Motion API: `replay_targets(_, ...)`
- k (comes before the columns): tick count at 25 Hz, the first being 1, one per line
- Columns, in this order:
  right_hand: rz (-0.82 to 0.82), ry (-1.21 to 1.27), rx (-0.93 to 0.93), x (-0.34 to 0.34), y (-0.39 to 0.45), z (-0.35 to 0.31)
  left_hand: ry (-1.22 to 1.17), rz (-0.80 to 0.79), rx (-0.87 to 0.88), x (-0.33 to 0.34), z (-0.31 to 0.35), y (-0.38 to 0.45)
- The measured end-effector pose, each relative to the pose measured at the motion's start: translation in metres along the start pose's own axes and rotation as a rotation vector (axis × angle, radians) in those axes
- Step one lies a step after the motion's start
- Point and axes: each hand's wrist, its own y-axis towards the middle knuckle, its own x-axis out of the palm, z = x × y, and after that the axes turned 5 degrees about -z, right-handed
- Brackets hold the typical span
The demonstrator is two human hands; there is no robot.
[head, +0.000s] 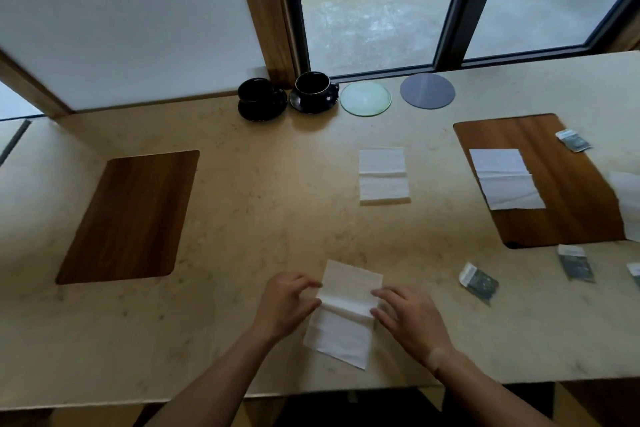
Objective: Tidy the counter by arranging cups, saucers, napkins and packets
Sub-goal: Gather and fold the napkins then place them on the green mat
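A white napkin [346, 308] lies near the counter's front edge, creased across its middle. My left hand [285, 302] pinches its left edge at the crease and my right hand [408, 317] pinches its right edge. A second napkin [383, 175] lies flat mid-counter, and a third napkin [506, 178] rests on the right wooden mat [568, 184]. Two black cups on black saucers, one cup [258, 91] left and another cup [312, 84] right, stand at the back by the window. Dark packets lie at the right: one packet [479, 282], another packet [576, 263], a third packet [573, 140].
A pale green glass disc [365, 98] and a grey round coaster [427, 91] lie at the back beside the cups. Another wooden mat [130, 215] lies at the left. More white paper [628, 204] shows at the right edge. The counter's front edge [311, 392] is just below my forearms.
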Motion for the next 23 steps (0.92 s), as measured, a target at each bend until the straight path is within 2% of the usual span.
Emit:
replay_targets(10, -0.019, -0.076, 0.068, 0.022, -0.014, -0.013, 0.099, -0.095, 0.023, 0.014, -0.011, -0.004)
replay_targets(17, 0.039, -0.128, 0.168, 0.028, -0.012, -0.03, 0.138, -0.047, 0.056, 0.029, -0.02, 0.001)
replay_targets(23, 0.12, -0.119, 0.165, 0.03, -0.01, -0.035, 0.151, -0.043, 0.071, 0.027, -0.023, 0.009)
